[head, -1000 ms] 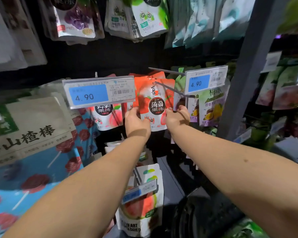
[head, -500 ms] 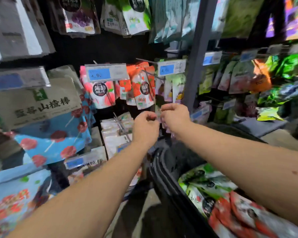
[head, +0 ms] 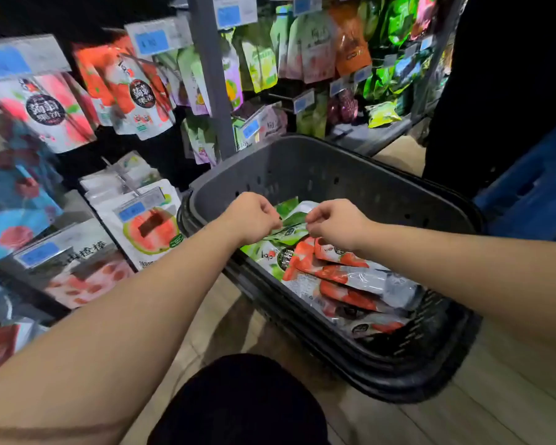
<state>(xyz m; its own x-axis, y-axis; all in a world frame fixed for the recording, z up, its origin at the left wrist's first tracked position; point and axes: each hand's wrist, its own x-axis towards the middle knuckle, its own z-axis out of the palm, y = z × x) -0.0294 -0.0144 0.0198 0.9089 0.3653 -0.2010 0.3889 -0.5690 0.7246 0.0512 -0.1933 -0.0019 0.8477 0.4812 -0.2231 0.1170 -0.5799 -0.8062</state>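
2 hands above dark basket (head: 334, 175). Left hand (head: 252, 216) and right hand (head: 334, 223), fingers curled, pinch top edge of green pouch (head: 291, 220). Pouch inside basket, beside red pouches (head: 344, 274). Hanging snack packs (head: 138, 97) at left.

Both bare arms reach forward, hands almost meeting.
The left hand (head: 254, 216) and right hand (head: 336, 223) hover knuckles-up, close but apart, each with fingers curled in and thumb tip pressed to fingertips as in a pinch; the forearms converge from lower left and right edge, wrists straight.
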